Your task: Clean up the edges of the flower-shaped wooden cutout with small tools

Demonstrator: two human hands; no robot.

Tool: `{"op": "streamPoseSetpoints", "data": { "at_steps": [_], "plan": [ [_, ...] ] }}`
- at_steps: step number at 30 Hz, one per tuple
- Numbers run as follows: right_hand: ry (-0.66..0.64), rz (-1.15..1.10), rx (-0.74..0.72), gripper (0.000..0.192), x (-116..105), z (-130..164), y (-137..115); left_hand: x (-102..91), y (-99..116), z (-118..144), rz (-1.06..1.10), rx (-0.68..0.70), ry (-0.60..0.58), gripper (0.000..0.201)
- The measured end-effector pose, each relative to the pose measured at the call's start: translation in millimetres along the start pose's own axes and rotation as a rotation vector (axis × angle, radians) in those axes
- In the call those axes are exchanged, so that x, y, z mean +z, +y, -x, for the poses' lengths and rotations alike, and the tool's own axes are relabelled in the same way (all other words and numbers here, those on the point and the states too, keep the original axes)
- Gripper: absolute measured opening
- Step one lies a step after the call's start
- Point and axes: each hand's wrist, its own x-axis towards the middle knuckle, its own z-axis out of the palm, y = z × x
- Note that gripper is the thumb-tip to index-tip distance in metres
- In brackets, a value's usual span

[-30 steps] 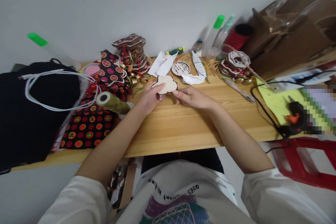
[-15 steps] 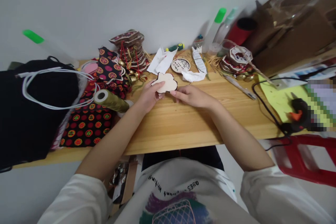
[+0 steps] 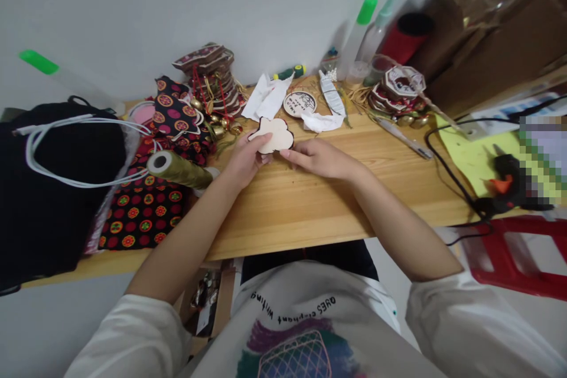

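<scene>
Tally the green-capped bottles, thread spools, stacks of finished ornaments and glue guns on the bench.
Green-capped bottles: 3
Olive thread spool: 1
Ornament stacks: 2
Glue gun: 1
Total: 7

Short white sleeves end well back from each grip, leaving both forearms bare; the left hand (image 3: pixel 245 159) and right hand (image 3: pixel 316 159) wear no rings or gloves; the white T-shirt carries curved black lettering above a purple-and-teal grid print.
</scene>
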Motion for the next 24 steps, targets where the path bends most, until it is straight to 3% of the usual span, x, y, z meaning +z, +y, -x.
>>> {"op": "streamPoseSetpoints", "data": {
  "at_steps": [24],
  "plan": [
    [-0.004,0.218,-0.023,0.056,-0.7,3.8,-5.7,2.4,-2.2,-0.5,-0.132,0.005,0.084,0.023]
  ]
}}
